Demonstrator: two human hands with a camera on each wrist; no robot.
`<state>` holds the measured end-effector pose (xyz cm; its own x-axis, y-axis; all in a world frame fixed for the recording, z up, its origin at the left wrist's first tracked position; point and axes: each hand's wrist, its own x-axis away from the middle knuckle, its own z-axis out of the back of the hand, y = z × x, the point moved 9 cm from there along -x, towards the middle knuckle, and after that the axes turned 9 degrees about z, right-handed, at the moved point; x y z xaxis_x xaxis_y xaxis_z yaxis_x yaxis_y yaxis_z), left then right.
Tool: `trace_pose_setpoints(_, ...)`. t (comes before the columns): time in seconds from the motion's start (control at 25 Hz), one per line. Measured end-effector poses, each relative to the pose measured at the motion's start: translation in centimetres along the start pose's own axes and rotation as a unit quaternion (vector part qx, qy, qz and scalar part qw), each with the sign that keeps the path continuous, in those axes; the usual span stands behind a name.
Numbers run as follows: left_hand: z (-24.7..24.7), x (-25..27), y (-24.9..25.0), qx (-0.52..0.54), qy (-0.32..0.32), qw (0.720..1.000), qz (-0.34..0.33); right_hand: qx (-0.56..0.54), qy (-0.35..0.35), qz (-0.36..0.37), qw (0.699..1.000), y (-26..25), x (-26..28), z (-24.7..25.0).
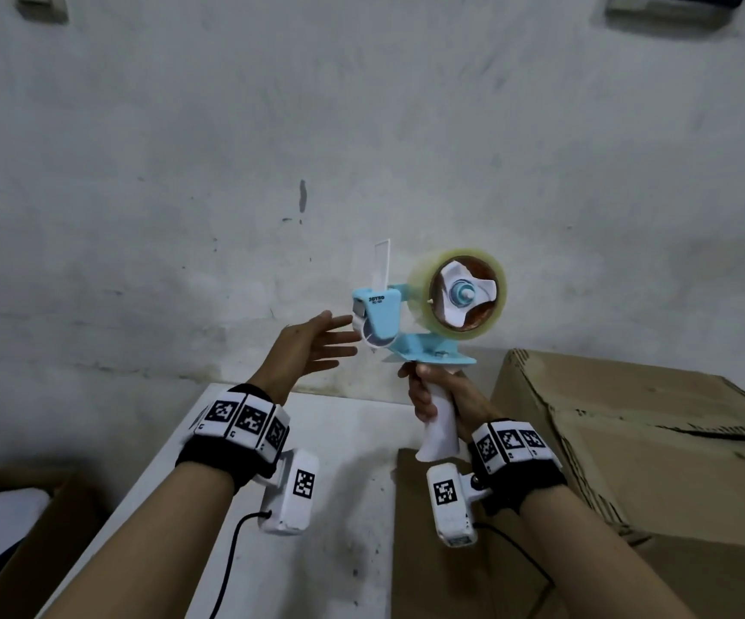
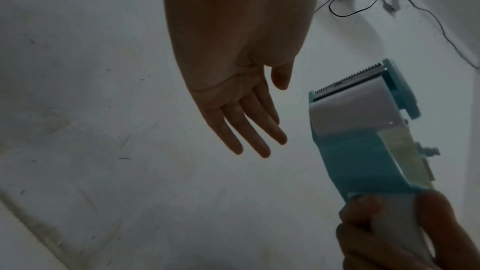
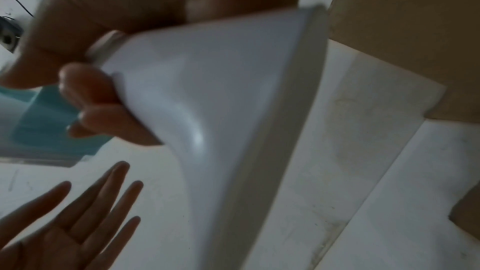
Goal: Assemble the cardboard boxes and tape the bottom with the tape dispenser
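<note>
My right hand (image 1: 429,397) grips the white handle of a blue tape dispenser (image 1: 411,332) and holds it upright in the air in front of the wall. A roll of clear tape (image 1: 467,294) sits on its hub. My left hand (image 1: 317,346) is open with straight fingers just left of the dispenser's roller end, not touching it. In the left wrist view the left hand's fingers (image 2: 249,132) point toward the dispenser (image 2: 363,130), whose toothed blade shows at the top. In the right wrist view the white handle (image 3: 207,93) fills the frame. A closed cardboard box (image 1: 639,435) stands to the right.
A white table (image 1: 326,440) lies below both hands, against a scuffed white wall (image 1: 272,149). A flat cardboard piece (image 1: 411,574) lies on the table under my right forearm. Another brown box edge (image 1: 26,529) shows at the lower left. Cables run from both wrist cameras.
</note>
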<state>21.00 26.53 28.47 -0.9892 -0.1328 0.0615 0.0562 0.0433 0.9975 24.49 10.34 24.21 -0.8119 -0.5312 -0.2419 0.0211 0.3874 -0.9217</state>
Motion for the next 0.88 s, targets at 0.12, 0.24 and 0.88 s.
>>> trace_pose_setpoints(0.12, -0.7, 0.7, 0.3, 0.005, -0.010, 1.000, -0.026, -0.013, 0.005, 0.005, 1.000, 0.0, 0.3, 0.0)
trace_pose_setpoints(0.24, -1.3, 1.3, 1.1, 0.010, 0.005, 0.998, -0.065, -0.012, 0.013, 0.011, 1.000, -0.1, 0.4, -0.1)
trace_pose_setpoints(0.88, -5.0, 1.4, -0.6, 0.200, -0.115, 0.973, 0.011, 0.013, 0.078, 0.042, 0.996, -2.0, 1.2, 0.9)
